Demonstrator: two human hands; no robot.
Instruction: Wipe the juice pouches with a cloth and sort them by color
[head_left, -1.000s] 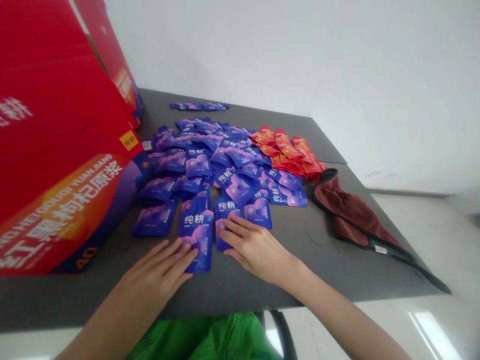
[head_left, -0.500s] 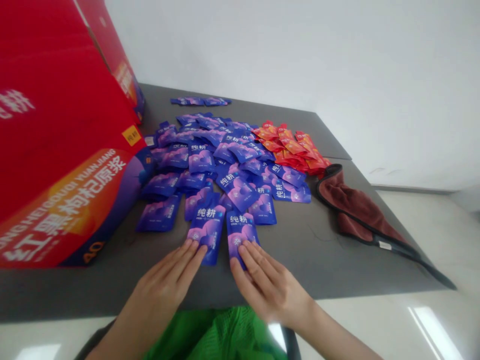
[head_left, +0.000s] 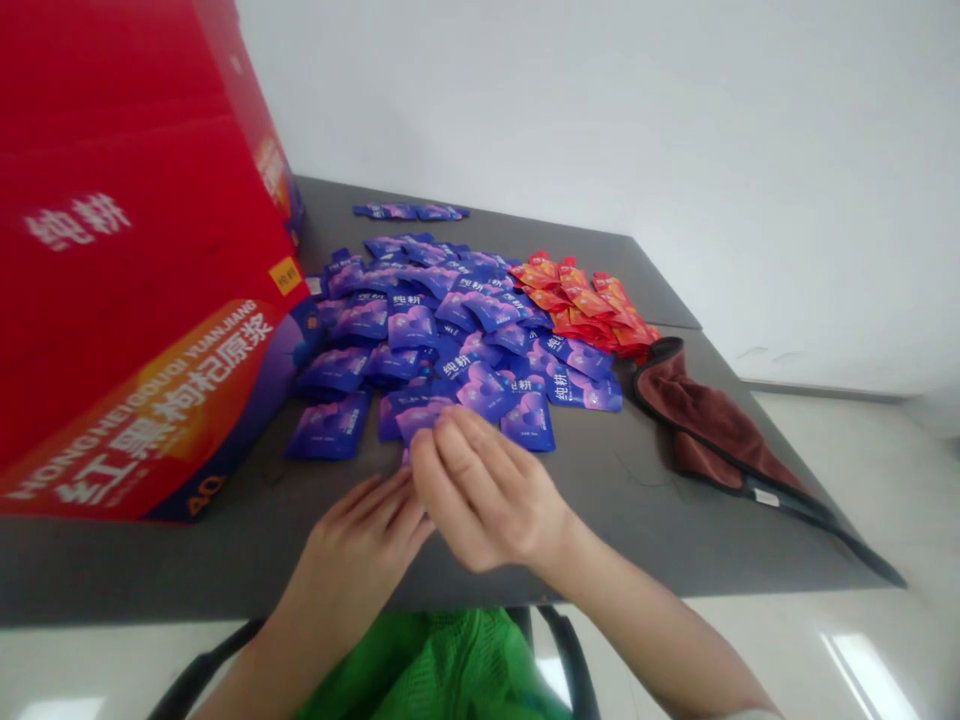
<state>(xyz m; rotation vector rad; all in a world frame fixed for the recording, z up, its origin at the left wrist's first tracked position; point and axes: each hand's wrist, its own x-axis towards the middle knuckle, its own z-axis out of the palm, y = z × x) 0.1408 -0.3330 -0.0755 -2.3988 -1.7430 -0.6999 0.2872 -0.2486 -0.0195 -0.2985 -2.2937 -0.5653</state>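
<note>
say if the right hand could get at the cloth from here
Probably yes: nothing appears to block the table between the right hand and cloth, though its fingers seem to pinch a pouch, perhaps to be released first.

Blue-purple pouches [head_left: 487,310], red-orange pouches [head_left: 586,300]

Purple pouch [head_left: 421,414] partly hidden behind the right fingers [head_left: 439,485], red carton [head_left: 150,285] cut off at left.

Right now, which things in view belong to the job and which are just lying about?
Likely in the job:
- purple pouch in the right hand
- purple pouch pile

Likely lying about:
- brown cloth
- red-orange pouches, red boxes (roles unclear)
</note>
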